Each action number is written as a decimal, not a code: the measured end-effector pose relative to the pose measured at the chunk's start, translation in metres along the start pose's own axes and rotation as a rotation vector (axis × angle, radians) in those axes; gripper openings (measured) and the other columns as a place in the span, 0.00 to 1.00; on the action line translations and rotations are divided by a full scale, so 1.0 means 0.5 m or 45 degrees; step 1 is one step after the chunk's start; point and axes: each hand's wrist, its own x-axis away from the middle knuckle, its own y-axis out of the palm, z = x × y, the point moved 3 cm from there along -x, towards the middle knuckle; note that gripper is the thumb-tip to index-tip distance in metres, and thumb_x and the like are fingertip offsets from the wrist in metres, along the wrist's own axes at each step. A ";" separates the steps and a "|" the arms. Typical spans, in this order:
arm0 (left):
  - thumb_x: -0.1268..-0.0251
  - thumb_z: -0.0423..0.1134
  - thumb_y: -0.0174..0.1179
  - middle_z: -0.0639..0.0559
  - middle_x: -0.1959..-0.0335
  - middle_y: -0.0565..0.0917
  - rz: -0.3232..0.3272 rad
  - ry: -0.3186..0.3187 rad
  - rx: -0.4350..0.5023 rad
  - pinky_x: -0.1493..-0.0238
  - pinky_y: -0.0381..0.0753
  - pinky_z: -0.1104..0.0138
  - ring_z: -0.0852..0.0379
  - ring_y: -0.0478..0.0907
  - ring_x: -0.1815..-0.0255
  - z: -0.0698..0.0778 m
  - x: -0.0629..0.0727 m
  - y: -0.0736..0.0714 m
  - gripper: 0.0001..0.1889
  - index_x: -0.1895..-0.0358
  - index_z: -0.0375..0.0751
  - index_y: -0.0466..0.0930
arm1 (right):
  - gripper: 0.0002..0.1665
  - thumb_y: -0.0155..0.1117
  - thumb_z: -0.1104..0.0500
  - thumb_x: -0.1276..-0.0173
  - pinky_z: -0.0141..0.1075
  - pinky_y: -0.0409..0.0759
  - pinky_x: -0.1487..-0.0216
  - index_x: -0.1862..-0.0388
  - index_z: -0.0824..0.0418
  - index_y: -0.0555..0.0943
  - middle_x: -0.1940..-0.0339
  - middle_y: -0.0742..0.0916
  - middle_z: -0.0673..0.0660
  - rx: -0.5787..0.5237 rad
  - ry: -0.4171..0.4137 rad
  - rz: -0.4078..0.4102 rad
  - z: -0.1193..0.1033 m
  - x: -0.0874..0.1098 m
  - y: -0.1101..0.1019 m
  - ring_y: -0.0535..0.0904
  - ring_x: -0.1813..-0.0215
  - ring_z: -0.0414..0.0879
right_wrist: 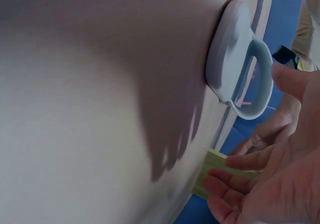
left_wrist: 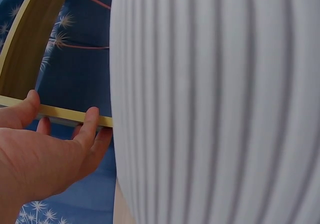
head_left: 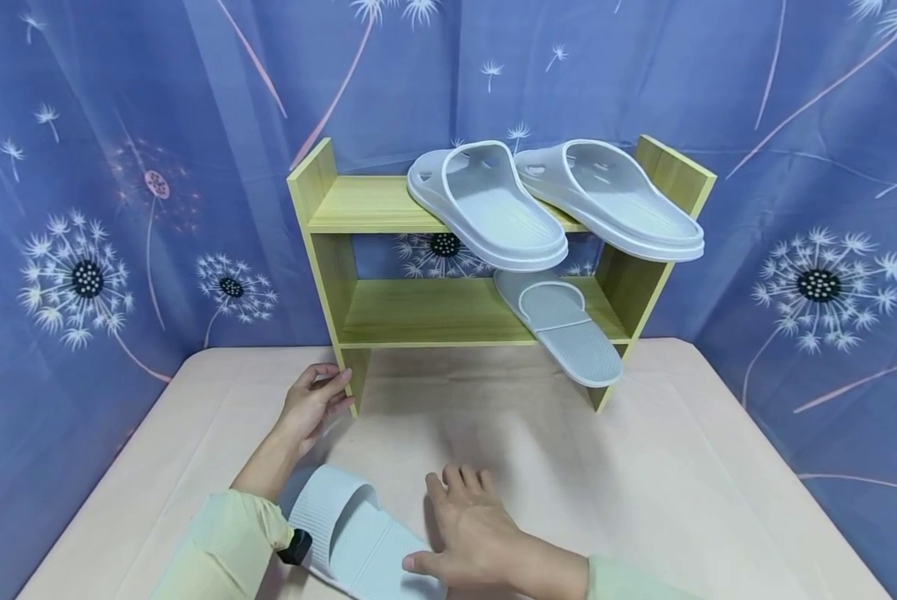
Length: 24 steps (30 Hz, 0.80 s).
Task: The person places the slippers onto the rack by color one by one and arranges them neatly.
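My left hand (head_left: pixel 309 408) holds the lower left side panel of a small wooden shoe rack (head_left: pixel 441 333), thumb and fingertips at the panel's edge. In the left wrist view the left hand (left_wrist: pixel 55 154) is at that edge, while the ribbed strap of a loose slipper (left_wrist: pixel 210 104) fills the right side. This light blue slipper (head_left: pixel 362 533) lies on the table under my left forearm. With fingers spread and nothing held, my right hand (head_left: pixel 474 533) hovers palm down beside it, thumb overlapping its sole in the head view. The right wrist view shows the right hand (right_wrist: pixel 280 169) over its shadow.
Two pale closed-toe slippers, a left one (head_left: pixel 504 217) and a right one (head_left: pixel 628 204), sit on the rack's top shelf, heels overhanging the front. A grey-blue slipper (head_left: pixel 579 350) juts out from the middle shelf's right end. Blue dandelion-print curtains (head_left: pixel 156 100) surround the pale table (head_left: pixel 681 475).
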 end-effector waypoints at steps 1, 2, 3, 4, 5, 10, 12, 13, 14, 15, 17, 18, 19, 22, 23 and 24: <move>0.32 0.35 0.59 0.52 0.61 0.74 -0.001 -0.001 -0.001 0.38 0.79 0.54 0.58 0.77 0.64 0.000 0.000 0.000 0.14 0.52 0.36 0.64 | 0.58 0.58 0.22 0.47 0.45 0.70 0.47 0.33 0.64 0.66 0.49 0.73 0.55 -0.019 0.001 -0.026 -0.001 -0.001 0.003 0.67 0.46 0.50; 0.32 0.35 0.59 0.52 0.62 0.74 -0.001 -0.001 0.000 0.38 0.79 0.54 0.58 0.77 0.64 0.000 0.000 0.000 0.14 0.52 0.36 0.64 | 0.59 0.58 0.22 0.47 0.47 0.70 0.42 0.32 0.64 0.65 0.47 0.73 0.56 -0.045 0.004 -0.053 -0.002 -0.001 0.007 0.67 0.43 0.51; 0.32 0.35 0.59 0.52 0.62 0.74 0.000 -0.003 0.001 0.38 0.79 0.54 0.58 0.77 0.65 0.000 0.000 0.001 0.14 0.52 0.36 0.64 | 0.60 0.57 0.21 0.47 0.51 0.70 0.38 0.31 0.64 0.64 0.45 0.73 0.56 -0.073 0.006 -0.083 -0.003 -0.002 0.011 0.67 0.40 0.52; 0.32 0.35 0.59 0.52 0.62 0.74 0.001 -0.005 0.002 0.38 0.79 0.53 0.58 0.76 0.65 0.000 0.000 0.001 0.13 0.52 0.36 0.64 | 0.60 0.57 0.21 0.47 0.54 0.68 0.35 0.30 0.64 0.64 0.45 0.73 0.57 -0.097 0.007 -0.111 -0.005 -0.002 0.015 0.66 0.38 0.53; 0.32 0.35 0.59 0.52 0.62 0.74 0.001 -0.005 0.003 0.38 0.78 0.53 0.58 0.76 0.65 0.000 0.001 0.001 0.13 0.53 0.36 0.64 | 0.61 0.56 0.21 0.48 0.56 0.67 0.33 0.30 0.64 0.63 0.45 0.73 0.56 -0.112 0.008 -0.130 -0.007 -0.002 0.019 0.66 0.38 0.53; 0.32 0.34 0.59 0.52 0.63 0.74 0.012 -0.006 0.014 0.38 0.79 0.53 0.58 0.77 0.65 0.001 0.002 0.001 0.12 0.53 0.37 0.65 | 0.57 0.57 0.18 0.52 0.49 0.75 0.43 0.38 0.61 0.70 0.59 0.71 0.49 -0.040 -0.047 -0.119 -0.019 -0.004 0.036 0.67 0.52 0.45; 0.32 0.34 0.59 0.52 0.63 0.74 0.014 -0.008 0.018 0.39 0.80 0.53 0.58 0.77 0.65 0.001 0.003 0.000 0.12 0.54 0.37 0.65 | 0.56 0.58 0.18 0.53 0.45 0.78 0.49 0.41 0.61 0.71 0.61 0.71 0.49 0.018 -0.069 -0.095 -0.023 -0.006 0.043 0.66 0.56 0.43; 0.32 0.34 0.59 0.52 0.63 0.74 0.014 -0.008 0.016 0.39 0.80 0.53 0.58 0.77 0.65 0.002 0.002 0.000 0.12 0.53 0.37 0.65 | 0.56 0.58 0.18 0.53 0.45 0.79 0.50 0.42 0.61 0.72 0.61 0.72 0.50 0.047 -0.084 -0.090 -0.025 -0.007 0.047 0.66 0.57 0.43; 0.31 0.34 0.59 0.52 0.63 0.74 0.016 -0.009 0.015 0.39 0.80 0.53 0.58 0.77 0.65 0.001 0.002 0.000 0.12 0.53 0.37 0.65 | 0.58 0.58 0.17 0.54 0.43 0.80 0.52 0.41 0.62 0.72 0.61 0.73 0.50 0.076 -0.094 -0.090 -0.027 -0.008 0.051 0.66 0.57 0.43; 0.31 0.34 0.59 0.52 0.63 0.74 0.015 -0.010 0.012 0.39 0.80 0.54 0.58 0.77 0.65 0.002 0.002 0.000 0.12 0.53 0.37 0.64 | 0.59 0.58 0.17 0.54 0.41 0.80 0.54 0.40 0.63 0.72 0.61 0.74 0.51 0.100 -0.103 -0.093 -0.028 -0.008 0.056 0.67 0.58 0.43; 0.31 0.34 0.58 0.52 0.62 0.74 0.013 -0.011 0.010 0.39 0.80 0.54 0.58 0.77 0.65 0.002 0.002 0.001 0.13 0.53 0.37 0.64 | 0.62 0.58 0.16 0.55 0.41 0.83 0.55 0.39 0.65 0.72 0.60 0.76 0.54 0.132 -0.123 -0.091 -0.031 -0.011 0.065 0.68 0.58 0.43; 0.31 0.34 0.59 0.52 0.62 0.74 0.012 -0.011 0.009 0.39 0.80 0.54 0.58 0.77 0.65 0.002 0.002 0.001 0.13 0.53 0.36 0.64 | 0.64 0.57 0.16 0.56 0.41 0.84 0.56 0.39 0.67 0.72 0.60 0.77 0.55 0.143 -0.137 -0.090 -0.032 -0.011 0.069 0.69 0.59 0.43; 0.31 0.34 0.59 0.52 0.62 0.74 0.009 -0.010 0.005 0.39 0.80 0.54 0.58 0.77 0.64 0.002 0.002 0.001 0.13 0.53 0.36 0.64 | 0.65 0.57 0.15 0.57 0.40 0.84 0.57 0.39 0.68 0.72 0.61 0.77 0.56 0.152 -0.158 -0.082 -0.032 -0.012 0.073 0.69 0.60 0.43; 0.31 0.34 0.59 0.51 0.62 0.74 0.005 -0.008 0.005 0.39 0.80 0.54 0.58 0.78 0.64 0.003 0.001 0.001 0.13 0.53 0.36 0.64 | 0.70 0.56 0.14 0.61 0.43 0.86 0.59 0.40 0.72 0.72 0.62 0.77 0.58 0.149 -0.207 -0.048 -0.033 -0.014 0.081 0.68 0.63 0.42; 0.31 0.34 0.59 0.52 0.62 0.74 0.002 -0.008 0.004 0.39 0.80 0.54 0.58 0.78 0.64 0.003 0.001 0.001 0.13 0.53 0.36 0.64 | 0.70 0.56 0.13 0.61 0.41 0.86 0.61 0.40 0.72 0.72 0.63 0.76 0.57 0.148 -0.218 -0.040 -0.033 -0.015 0.083 0.67 0.64 0.42; 0.31 0.34 0.59 0.52 0.62 0.74 0.004 -0.007 0.005 0.39 0.80 0.54 0.57 0.78 0.64 0.003 0.001 0.001 0.13 0.53 0.37 0.64 | 0.71 0.56 0.13 0.62 0.40 0.85 0.62 0.41 0.73 0.72 0.64 0.76 0.57 0.152 -0.229 -0.027 -0.033 -0.015 0.084 0.66 0.65 0.41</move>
